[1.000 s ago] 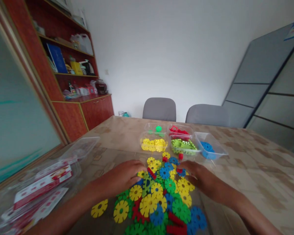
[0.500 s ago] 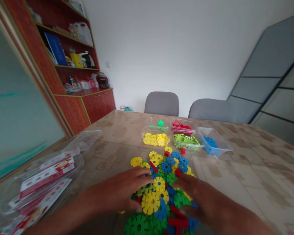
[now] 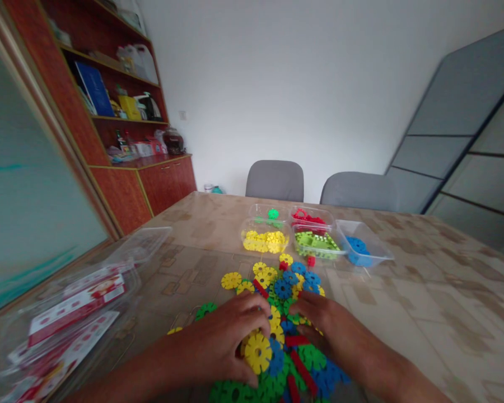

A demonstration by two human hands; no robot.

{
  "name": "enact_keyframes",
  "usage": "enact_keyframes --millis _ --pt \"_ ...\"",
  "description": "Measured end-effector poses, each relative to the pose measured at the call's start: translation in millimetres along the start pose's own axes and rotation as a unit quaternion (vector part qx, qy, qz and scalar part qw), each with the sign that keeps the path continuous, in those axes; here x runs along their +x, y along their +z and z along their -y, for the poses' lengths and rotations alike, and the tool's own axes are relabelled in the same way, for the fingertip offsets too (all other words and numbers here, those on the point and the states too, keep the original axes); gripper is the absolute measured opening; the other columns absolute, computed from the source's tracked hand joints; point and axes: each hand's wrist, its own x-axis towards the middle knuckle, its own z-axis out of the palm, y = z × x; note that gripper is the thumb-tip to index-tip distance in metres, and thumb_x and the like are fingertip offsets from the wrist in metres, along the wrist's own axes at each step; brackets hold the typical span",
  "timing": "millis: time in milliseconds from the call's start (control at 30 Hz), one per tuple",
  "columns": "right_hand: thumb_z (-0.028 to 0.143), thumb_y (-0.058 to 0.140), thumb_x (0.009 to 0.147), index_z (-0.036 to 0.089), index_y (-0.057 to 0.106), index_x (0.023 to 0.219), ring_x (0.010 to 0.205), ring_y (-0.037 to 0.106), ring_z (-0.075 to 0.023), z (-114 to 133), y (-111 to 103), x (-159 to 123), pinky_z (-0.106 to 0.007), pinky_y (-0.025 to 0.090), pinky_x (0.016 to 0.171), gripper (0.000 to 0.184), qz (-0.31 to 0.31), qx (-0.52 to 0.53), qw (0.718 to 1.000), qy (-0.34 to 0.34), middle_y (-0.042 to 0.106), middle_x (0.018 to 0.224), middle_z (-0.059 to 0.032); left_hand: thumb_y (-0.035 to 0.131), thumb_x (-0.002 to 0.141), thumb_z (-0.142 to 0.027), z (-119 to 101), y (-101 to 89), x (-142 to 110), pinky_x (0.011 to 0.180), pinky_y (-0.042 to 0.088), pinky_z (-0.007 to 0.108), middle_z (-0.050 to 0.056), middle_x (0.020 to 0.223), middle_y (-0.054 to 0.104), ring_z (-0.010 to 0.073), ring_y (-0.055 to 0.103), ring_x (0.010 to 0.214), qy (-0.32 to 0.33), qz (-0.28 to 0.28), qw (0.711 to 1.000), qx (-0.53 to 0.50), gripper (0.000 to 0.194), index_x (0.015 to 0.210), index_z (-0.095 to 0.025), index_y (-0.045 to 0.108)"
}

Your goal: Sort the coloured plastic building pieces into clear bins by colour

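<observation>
A heap of notched, flower-shaped interlocking plastic discs in yellow, blue and green lies in front of me, with red bar pieces (image 3: 304,372) among them. My left hand (image 3: 247,330) curls over the heap's left side, thumb and fingers around a yellow disc (image 3: 257,354); part of its grip is hidden. On the right side, my right hand (image 3: 319,316) rests on the heap near a green disc (image 3: 292,309), its thumb and fingers apart. Blue discs (image 3: 283,289) lie just beyond the hands, and large green discs (image 3: 235,392) at the near edge.
Behind the heap stand clear tubs of yellow discs (image 3: 265,242), light green pieces (image 3: 317,244), red pieces (image 3: 308,217) and blue discs (image 3: 359,252). Clear lids and printed cards (image 3: 78,308) lie at the left. Two grey chairs (image 3: 274,180) stand beyond the table.
My left hand has moved slightly right and curled around a yellow disc. My right hand has shifted a little. Red bars lie differently, and a green disc now shows left of the heap.
</observation>
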Motion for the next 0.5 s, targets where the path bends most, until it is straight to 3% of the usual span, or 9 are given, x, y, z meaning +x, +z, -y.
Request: enact_keyframes --millis 133,233,333,500 --pt "0.018 0.054 0.089 0.022 0.056 0.121 0.106 0.056 -0.0229 14 10 4 -0.037 0.047 0.093 0.033 -0.016 0.027 0.999 -0.017 0.058 0.114 -0.0083 0.081 0.066 -0.019 1 -4.4 -4 0.094 0.039 0.032 0.002 0.112 0.051 0.024 0.049 0.109 -0.051 0.0 0.999 0.02 0.043 0.101 -0.022 0.058" --pt "0.024 0.054 0.09 0.018 0.05 0.132 0.108 0.054 -0.0259 20 21 6 -0.041 0.047 0.095 0.043 -0.001 0.011 1.0 -0.013 0.055 0.118 -0.0123 0.082 0.064 -0.016 3 -3.0 -7 0.094 0.038 0.031 0.002 0.114 0.05 0.0238 0.047 0.111 -0.051 0.022 0.998 0.03 0.051 0.108 -0.024 0.058" --pt "0.027 0.052 0.091 0.015 0.05 0.132 0.106 0.055 -0.0277 19 29 10 -0.043 0.047 0.094 0.042 0.009 -0.003 1.0 0.002 0.056 0.116 -0.0141 0.082 0.065 -0.017 4 0.9 -7 0.095 0.037 0.03 0.001 0.115 0.05 0.0229 0.046 0.112 -0.042 0.024 0.999 0.022 0.055 0.114 -0.027 0.057" --pt "0.025 0.053 0.091 0.019 0.057 0.121 0.1 0.058 -0.025 13 29 14 -0.039 0.049 0.089 0.03 0.0 0.018 0.999 0.027 0.058 0.112 -0.0111 0.079 0.065 -0.015 4 6.4 -6 0.088 0.04 0.027 0.001 0.108 0.049 0.0218 0.048 0.106 -0.043 0.004 0.999 0.025 0.041 0.099 -0.024 0.057"
